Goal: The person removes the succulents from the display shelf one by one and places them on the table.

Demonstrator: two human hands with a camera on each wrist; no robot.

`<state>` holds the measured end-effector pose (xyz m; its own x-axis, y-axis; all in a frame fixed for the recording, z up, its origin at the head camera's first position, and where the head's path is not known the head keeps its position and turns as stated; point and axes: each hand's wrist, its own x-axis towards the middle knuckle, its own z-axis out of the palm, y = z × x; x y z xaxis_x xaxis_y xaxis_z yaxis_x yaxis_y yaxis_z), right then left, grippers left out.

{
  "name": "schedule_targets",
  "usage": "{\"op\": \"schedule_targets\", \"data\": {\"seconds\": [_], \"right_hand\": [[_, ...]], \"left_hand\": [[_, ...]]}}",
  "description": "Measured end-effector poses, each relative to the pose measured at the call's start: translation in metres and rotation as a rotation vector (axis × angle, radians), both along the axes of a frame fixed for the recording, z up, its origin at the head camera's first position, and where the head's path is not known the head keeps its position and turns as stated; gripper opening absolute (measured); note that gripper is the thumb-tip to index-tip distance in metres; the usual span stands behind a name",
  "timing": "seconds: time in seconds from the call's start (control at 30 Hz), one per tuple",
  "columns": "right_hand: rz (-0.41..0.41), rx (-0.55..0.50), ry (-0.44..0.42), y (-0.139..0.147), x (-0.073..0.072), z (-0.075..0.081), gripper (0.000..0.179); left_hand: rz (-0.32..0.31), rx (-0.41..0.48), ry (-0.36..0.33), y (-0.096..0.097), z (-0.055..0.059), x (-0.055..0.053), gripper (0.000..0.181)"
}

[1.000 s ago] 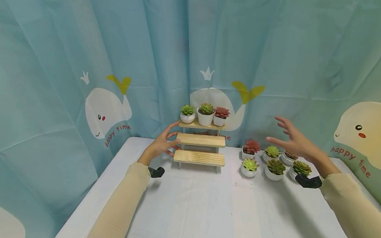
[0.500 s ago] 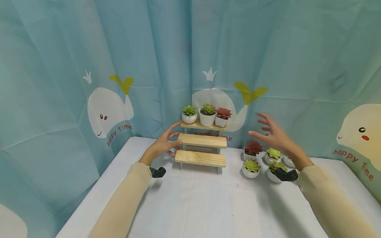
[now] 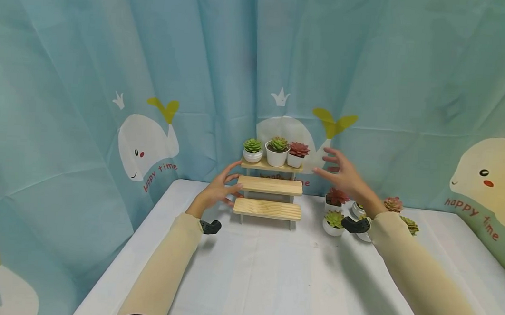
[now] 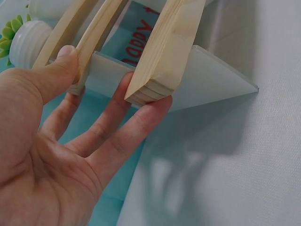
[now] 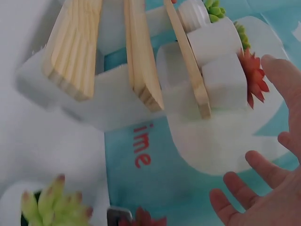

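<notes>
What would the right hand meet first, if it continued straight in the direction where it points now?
Most likely the red succulent at the right end of the top shelf; in the head view, the right hand points toward it. Depth is unclear, so it could pass in front.

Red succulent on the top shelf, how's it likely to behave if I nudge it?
The red succulent probably won't roll, since its white pot looks flat-sided. A rightward nudge might send it off the top shelf, as it sits near that end.
</notes>
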<state>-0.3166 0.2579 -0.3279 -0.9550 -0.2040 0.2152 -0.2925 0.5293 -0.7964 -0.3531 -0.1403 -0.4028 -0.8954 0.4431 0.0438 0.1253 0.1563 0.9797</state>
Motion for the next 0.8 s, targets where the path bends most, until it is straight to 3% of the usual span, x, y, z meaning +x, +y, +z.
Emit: {"op": "schedule_targets", "data": {"seconds": [0.53,0.8], "right_hand": [[-0.063,-0.136,-0.063,-0.034,-0.029,-0.015,0.084],[-0.053,-0.169,-0.052,-0.046,-0.035,-0.017,0.085]], "left_hand": [[-0.008,0.005,-0.005,-0.001,0.001,0.001,0.078],[0.003,-0.001,-0.005,-0.001,0.002,0.001,0.078]]}}
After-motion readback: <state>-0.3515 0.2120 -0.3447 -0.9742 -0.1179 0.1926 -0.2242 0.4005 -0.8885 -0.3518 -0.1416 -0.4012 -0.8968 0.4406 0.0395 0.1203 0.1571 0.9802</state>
